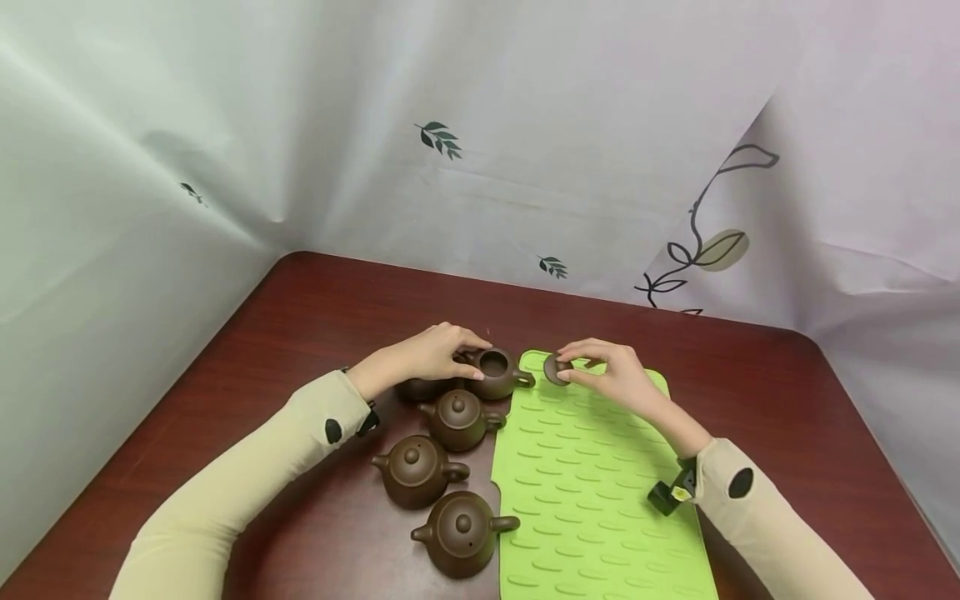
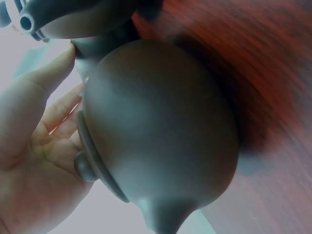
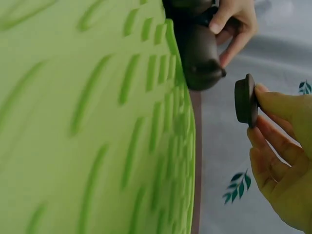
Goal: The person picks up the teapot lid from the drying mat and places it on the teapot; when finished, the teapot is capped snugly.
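Observation:
A brown lidless teapot stands at the back of the row, its handle reaching over the green mat's corner. My left hand holds it from the left, fingers on the far side and thumb on the near side. Over the mat's back edge, my right hand pinches a round brown lid; the right wrist view shows the lid tilted on edge, clear of the teapot. Partly hidden under my left wrist is another teapot, whose lidded body fills the left wrist view.
Three lidded brown teapots stand nearer me along the mat's left edge: one, a second and a third. The green textured mat lies on the dark red table. Patterned white cloth hangs behind.

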